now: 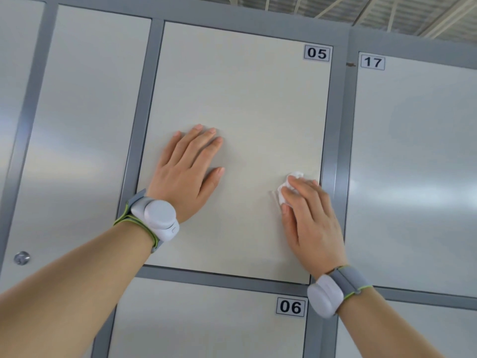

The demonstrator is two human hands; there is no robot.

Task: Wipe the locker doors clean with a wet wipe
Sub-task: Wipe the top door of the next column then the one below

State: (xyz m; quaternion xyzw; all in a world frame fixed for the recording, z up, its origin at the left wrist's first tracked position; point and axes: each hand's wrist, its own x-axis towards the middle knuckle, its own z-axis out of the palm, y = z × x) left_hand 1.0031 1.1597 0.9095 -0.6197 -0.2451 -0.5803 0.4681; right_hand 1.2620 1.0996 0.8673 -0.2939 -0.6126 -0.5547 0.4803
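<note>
1. White wet wipe [289,186], bunched, low right on door 05 [240,94], pressed under flat fingers of right grip [309,215].
2. Left grip [184,174] flat, empty, bracing door.
3. Mid-wipe; next stroke likely needs steady pressure.

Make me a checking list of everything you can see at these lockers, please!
Surface: locker door 05, pale, shut, set in a grey frame.
Job's things: white wet wipe, bunched up, pressed on that door near its right edge.
Clutter: nothing seen.
Hands: left hand flat on the door, fingers straight; right hand presses the wipe.
Cables: nothing seen.
Surroundings: door 06 below, door 17 to the right, a round lock on a door at the left, ceiling above; a white wrist device on each wrist.
</note>
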